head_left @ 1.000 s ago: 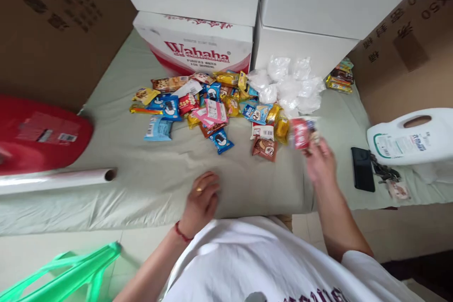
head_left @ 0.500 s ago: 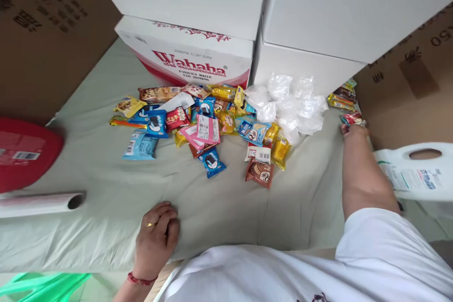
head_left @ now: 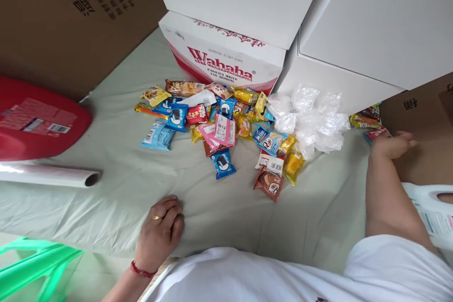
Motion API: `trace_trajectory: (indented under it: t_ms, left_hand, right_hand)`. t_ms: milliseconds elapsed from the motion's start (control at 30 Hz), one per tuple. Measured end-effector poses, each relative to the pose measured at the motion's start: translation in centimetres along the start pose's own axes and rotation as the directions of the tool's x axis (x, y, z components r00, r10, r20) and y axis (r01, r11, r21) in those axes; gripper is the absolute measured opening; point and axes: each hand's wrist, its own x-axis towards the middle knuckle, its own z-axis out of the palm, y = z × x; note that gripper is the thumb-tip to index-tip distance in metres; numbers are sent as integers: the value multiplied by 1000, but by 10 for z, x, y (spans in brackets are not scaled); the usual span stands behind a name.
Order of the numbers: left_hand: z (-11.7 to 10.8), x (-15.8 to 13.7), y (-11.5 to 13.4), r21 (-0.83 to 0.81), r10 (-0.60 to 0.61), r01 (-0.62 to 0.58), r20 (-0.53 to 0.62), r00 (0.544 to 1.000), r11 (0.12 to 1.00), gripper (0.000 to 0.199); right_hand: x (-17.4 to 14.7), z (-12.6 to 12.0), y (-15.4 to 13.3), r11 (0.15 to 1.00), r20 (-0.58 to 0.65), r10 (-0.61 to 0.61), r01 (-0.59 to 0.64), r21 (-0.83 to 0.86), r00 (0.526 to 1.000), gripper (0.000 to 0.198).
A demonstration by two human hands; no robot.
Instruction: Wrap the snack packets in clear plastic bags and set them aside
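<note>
Occupying the far left of the cloth-covered bench (head_left: 219, 212) was a red container (head_left: 76, 125), with a white roll (head_left: 46, 177) near it, on the person's side, its hollow end turned to the right. Brown cardboard (head_left: 71, 52) stood behind, and green plastic furniture (head_left: 38, 262) showed below the front edge. Next came the left hand (head_left: 163, 229), a ring on one finger and a red bracelet (head_left: 141, 270) at its wrist; it rested on the cloth in a loose fist, with nothing visible in it. Beyond it spread a loose heap of wrapped snacks (head_left: 177, 117), blue, yellow, red, pink and brown, many overlapping, in front of a white and red Wahaha carton (head_left: 226, 68). A brown packet (head_left: 269, 184) lay at the heap's near right edge. Just right of the heap, a cluster of clear, crinkled plastic bundles (head_left: 318, 118) sat before white boxes (head_left: 347, 75). At the far right a red packet (head_left: 378, 133) lay just in front of a small stack of snacks (head_left: 366, 117). Over its near edge was the right hand (head_left: 394, 145), visible fingers loosely bent and pointing away from it; whether the thumb touched the packet could not be told. Nearest the right border stood a white jug (head_left: 428, 203).
</note>
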Motion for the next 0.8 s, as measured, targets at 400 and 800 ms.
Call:
trace_trajectory:
  t_ms: [400,800]
  left_hand:
    - [2,-4,-3,-71,-24,24,-3,1000,997,16]
    - [-12,37,69,-649,-284,402,285,916,646,18]
  right_hand:
    - [-105,-42,-130,838,505,-544,465,285,671,30]
    - [-210,-125,-215,478,593,-143,-469,743,792,34]
